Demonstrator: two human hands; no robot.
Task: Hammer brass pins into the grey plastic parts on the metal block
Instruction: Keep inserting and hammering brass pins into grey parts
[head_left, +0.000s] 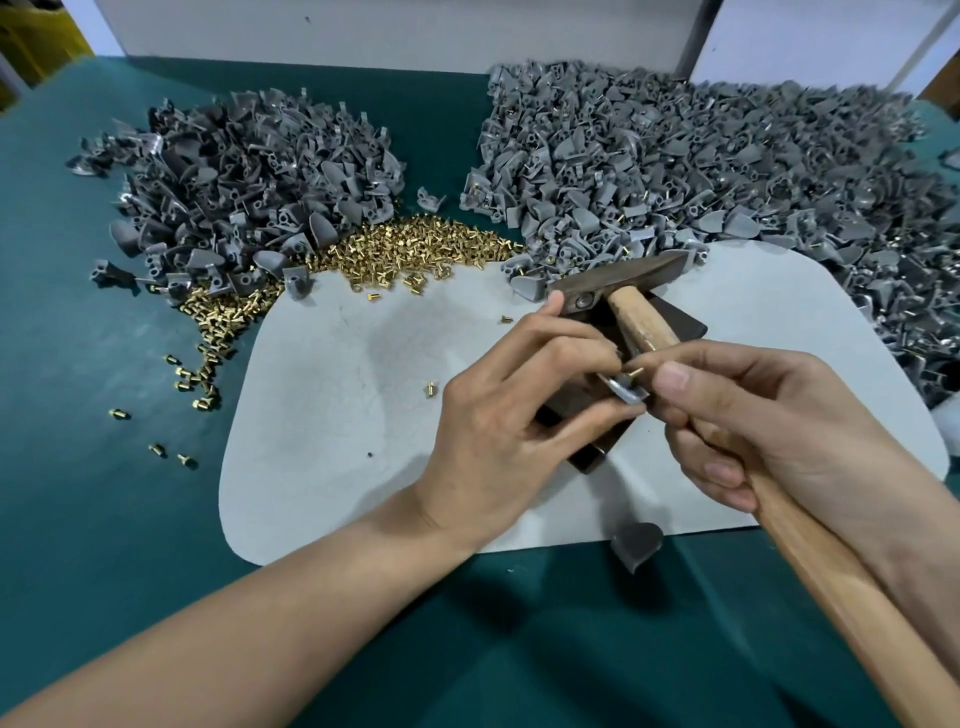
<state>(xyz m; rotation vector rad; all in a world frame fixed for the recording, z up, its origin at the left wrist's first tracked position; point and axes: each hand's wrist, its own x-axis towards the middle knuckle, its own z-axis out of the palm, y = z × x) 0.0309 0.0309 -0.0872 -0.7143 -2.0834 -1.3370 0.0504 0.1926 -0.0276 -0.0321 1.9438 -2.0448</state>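
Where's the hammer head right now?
Head view, right of centre: the hammer head is over the far end of the metal block, just in front of the right-hand pile of grey parts, its handle running back into the right hand.

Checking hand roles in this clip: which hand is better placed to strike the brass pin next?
Right. The right hand grips the hammer by its wooden handle, head near the metal block. The left hand is occupied pinching the grey part that carries the brass pin.

The left hand (498, 431) covers most of the metal block (685, 325); the hammer handle (826, 582) runs off the near right edge.
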